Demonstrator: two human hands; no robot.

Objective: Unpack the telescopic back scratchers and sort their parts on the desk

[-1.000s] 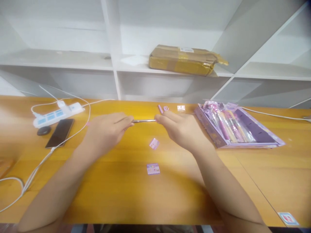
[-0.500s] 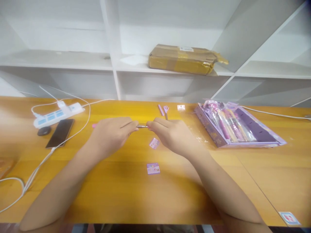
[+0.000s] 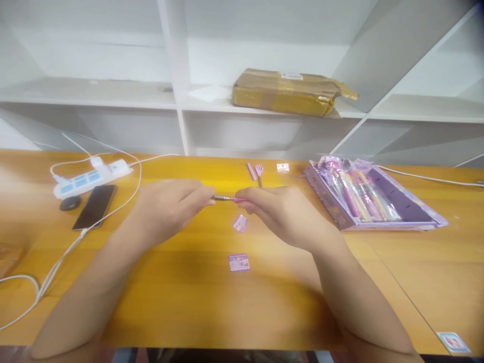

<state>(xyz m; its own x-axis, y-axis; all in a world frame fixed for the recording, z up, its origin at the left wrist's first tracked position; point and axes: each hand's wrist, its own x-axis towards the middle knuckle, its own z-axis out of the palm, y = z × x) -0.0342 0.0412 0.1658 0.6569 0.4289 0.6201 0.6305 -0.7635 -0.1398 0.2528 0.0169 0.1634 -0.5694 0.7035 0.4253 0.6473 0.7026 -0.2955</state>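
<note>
The person's left hand (image 3: 166,214) and right hand (image 3: 289,217) meet over the middle of the wooden tabletop (image 3: 181,297), sharing a thin, rod-shaped item with a silver-grey metal shaft and a pink part (image 3: 224,198). It lies level between them, roughly crosswise to the person, with only a short stretch bare. The left fingers (image 3: 204,195) are pinched narrow on the shaft, thumb alongside the curled index finger. The right fingers (image 3: 251,193) are likewise closed to a narrow pinch, on the pink part, a bit of which pokes out at their tips. How the remaining fingers sit beneath each palm cannot be told.

Just beyond the right hand lie a short purple plastic tube (image 3: 251,171) and a purple claw-shaped head on a dark shaft (image 3: 259,171). Nearer the person are a small tilted purple-and-white card (image 3: 241,223) and a scallop-edged purple card (image 3: 239,262). To the right stands an open purple cardboard box (image 3: 419,225) holding slim items in clear plastic wrapping (image 3: 363,196).
</note>
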